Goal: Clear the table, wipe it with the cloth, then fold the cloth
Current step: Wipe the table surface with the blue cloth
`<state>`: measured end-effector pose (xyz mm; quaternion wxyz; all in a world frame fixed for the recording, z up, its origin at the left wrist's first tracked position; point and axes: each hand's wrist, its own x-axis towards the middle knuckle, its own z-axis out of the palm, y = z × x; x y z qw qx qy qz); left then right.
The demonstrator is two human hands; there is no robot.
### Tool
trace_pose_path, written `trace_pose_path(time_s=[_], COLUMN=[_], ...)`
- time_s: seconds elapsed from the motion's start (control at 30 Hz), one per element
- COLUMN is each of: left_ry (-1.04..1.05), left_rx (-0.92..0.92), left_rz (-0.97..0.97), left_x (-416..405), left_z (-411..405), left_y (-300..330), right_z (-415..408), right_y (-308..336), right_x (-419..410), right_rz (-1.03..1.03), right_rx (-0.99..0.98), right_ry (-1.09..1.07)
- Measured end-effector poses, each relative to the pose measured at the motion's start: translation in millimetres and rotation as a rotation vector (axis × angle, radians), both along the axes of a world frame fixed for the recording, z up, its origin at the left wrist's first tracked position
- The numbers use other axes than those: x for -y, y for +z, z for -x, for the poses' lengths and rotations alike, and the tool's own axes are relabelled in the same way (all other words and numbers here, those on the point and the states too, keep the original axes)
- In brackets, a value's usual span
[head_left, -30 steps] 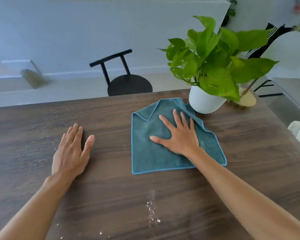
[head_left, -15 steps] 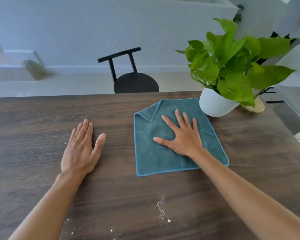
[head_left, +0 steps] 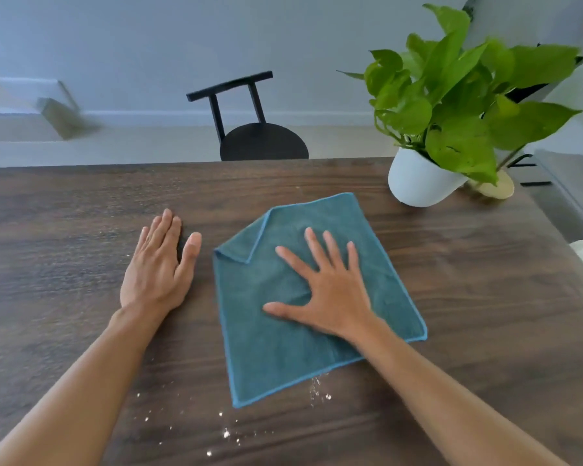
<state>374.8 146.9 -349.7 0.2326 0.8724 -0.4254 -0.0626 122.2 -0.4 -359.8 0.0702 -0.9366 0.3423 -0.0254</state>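
A teal cloth (head_left: 276, 351) lies spread on the dark wooden table (head_left: 485, 314), its far left corner folded over. My right hand (head_left: 327, 290) presses flat on the cloth with fingers spread. Flat on the bare wood just left of the cloth rests my left hand (head_left: 159, 264), fingers together, holding nothing. White crumbs (head_left: 318, 391) lie on the table by the cloth's near edge, and more crumbs (head_left: 226, 433) are scattered toward me.
A leafy plant in a white pot (head_left: 418, 183) stands at the table's far right, with a small gold dish (head_left: 498, 190) behind it. A black chair (head_left: 260, 139) sits beyond the far edge. A grey seat (head_left: 569, 183) is at the right.
My right hand has slid the cloth toward me and slightly away from the plant pot, down to the crumbs. My left hand stays flat on the table.
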Motion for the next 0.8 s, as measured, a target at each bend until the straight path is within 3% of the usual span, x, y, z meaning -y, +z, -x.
trace_pose_path(time_s=[0.2,0.37,0.53,0.67,0.8], left_ry=[0.026,0.027,0.049,0.100,0.205], left_rx=[-0.041,-0.130,-0.119,-0.057,-0.047], left_rz=[0.024,0.127,0.102,0.055,0.002], left_x=[-2,-40,-89,-136,-185], left_z=[5,17,49,81,121], left_y=[6,17,22,18,10], right_z=[-40,-65,7,81,48], right_y=[21,7,3,16,22], right_x=[69,-11,-73,-25,-54], right_rz=[-0.114,-0.085,-0.041,-0.078,-0.121], right_rx=[-0.129,-0.094,-0.019,-0.103,-0.124], right_ry=[-0.269,-0.088,0.022,-0.203,-0.228])
